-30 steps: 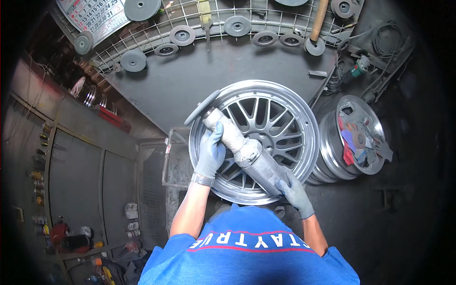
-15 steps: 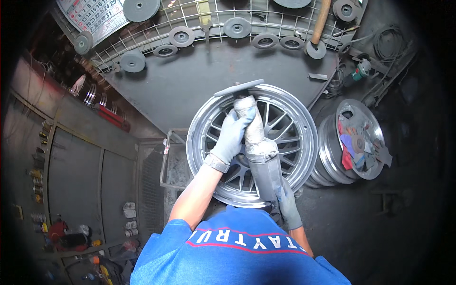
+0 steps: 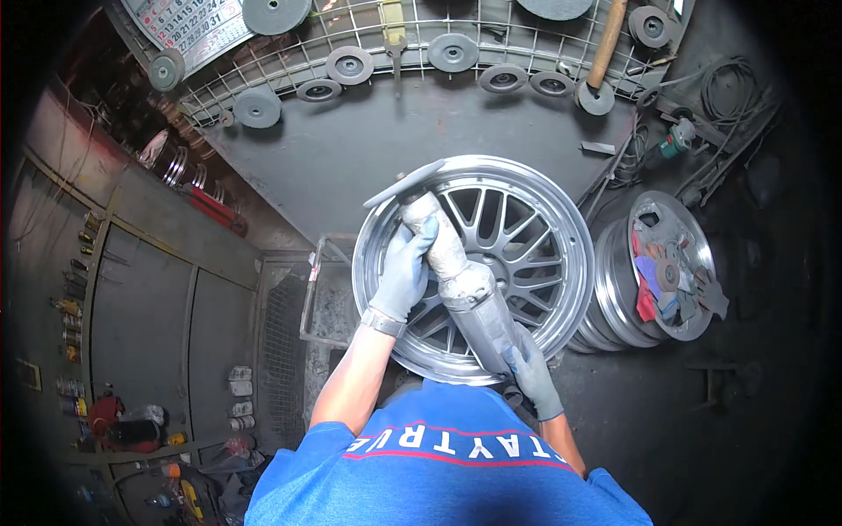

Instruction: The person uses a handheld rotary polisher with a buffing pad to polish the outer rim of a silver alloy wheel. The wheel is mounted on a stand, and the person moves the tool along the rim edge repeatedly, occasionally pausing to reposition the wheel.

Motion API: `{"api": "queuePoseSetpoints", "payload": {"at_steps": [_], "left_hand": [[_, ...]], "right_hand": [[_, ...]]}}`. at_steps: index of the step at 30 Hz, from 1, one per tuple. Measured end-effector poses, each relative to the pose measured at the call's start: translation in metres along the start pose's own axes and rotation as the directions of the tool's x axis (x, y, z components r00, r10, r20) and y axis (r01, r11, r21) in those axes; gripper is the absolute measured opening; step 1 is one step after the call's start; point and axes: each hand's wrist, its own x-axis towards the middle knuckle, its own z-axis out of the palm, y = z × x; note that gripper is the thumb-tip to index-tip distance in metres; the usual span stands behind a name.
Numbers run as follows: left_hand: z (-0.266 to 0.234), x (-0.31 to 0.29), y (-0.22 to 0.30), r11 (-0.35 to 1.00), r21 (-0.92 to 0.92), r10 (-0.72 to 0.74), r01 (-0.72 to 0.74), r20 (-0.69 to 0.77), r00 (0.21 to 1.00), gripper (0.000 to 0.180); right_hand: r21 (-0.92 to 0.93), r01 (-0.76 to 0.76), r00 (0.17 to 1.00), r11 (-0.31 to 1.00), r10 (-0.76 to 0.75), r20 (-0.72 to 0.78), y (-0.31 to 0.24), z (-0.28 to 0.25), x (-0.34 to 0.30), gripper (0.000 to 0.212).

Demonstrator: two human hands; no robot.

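Left hand (image 3: 404, 276) and right hand (image 3: 534, 380) fingers were clamped around the angle grinder (image 3: 484, 326); abrasive disc (image 3: 403, 183), 11 o'clock on the multi-spoke wheel (image 3: 575, 263), likely needed light, even pressure.

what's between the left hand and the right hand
The head view shows the middle of the grey grinder running between the left hand and the right hand, with the spoked wheel behind it.

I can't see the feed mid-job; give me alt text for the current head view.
Gloved left hand and right hand hold a large power tool over a spoked metal wheel, the left nearer the tool's grey disc. More wheels are stacked at right.
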Motion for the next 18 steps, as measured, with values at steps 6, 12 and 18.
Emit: {"api": "queuePoseSetpoints", "payload": {"at_steps": [6, 12, 18], "left_hand": [[0.022, 0.023, -0.006, 0.997, 0.058, -0.05, 0.05, 0.013, 0.999, 0.036], [0.0, 0.005, 0.0, 0.991, 0.128, 0.043, -0.043, 0.006, 0.999, 0.047], [-0.037, -0.027, -0.016, 0.978, 0.125, 0.176, -0.168, -0.052, 0.983, 0.047]], "right_hand": [[0.043, 0.026, 0.999, 0.999, -0.024, -0.042, -0.019, 0.007, -0.006, 0.067], [-0.071, -0.005, 1.0, 0.997, 0.005, -0.007, -0.011, -0.01, 0.001, 0.064], [-0.279, 0.018, 0.995, 0.96, 0.01, 0.099, -0.025, -0.028, 0.008, 0.066]]}}
